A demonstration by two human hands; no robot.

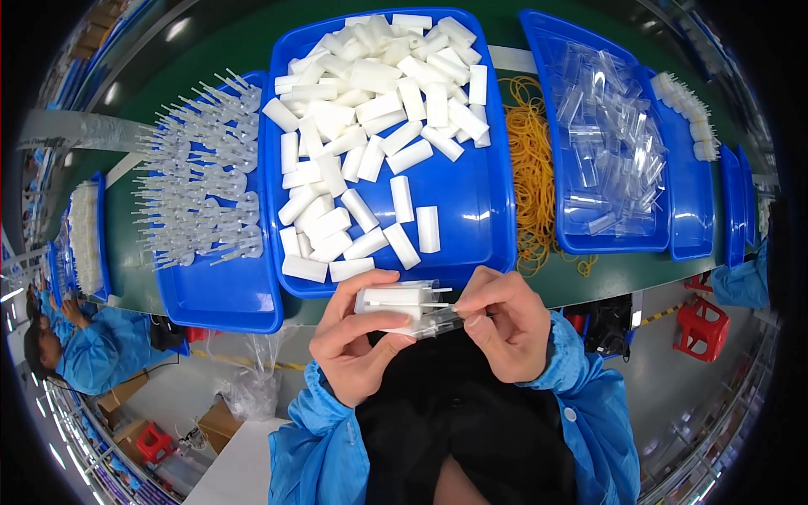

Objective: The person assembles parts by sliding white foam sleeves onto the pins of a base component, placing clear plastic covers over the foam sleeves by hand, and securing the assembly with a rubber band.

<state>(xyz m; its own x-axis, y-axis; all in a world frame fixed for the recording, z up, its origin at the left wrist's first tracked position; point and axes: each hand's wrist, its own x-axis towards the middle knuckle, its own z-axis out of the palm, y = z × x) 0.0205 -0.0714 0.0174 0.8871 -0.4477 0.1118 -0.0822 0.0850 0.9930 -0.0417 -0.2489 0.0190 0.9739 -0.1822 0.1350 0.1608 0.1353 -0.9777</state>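
In front of my chest, my left hand [358, 341] grips a white foam block [394, 300] between thumb and fingers. Thin white sticks [436, 305] lie along the block and stick out past its right end. Clear plastic film [438, 321], apparently a sleeve, shows around that same end. My right hand [509, 326] is pinched closed at the stick tips and the film's edge; which of them its fingertips hold is too small to tell. Just beyond both hands, a blue tray [467, 240] carries a heap of loose white foam blocks [370, 76].
At left, a blue tray [220, 299] bears rows of white stick-ended pieces [202, 185]. Right of the middle tray lie yellow rubber bands [530, 168], then a blue tray [610, 240] of clear plastic sleeves [598, 126]. A co-worker [101, 345] in blue sits far left; a red stool [703, 328] stands right.
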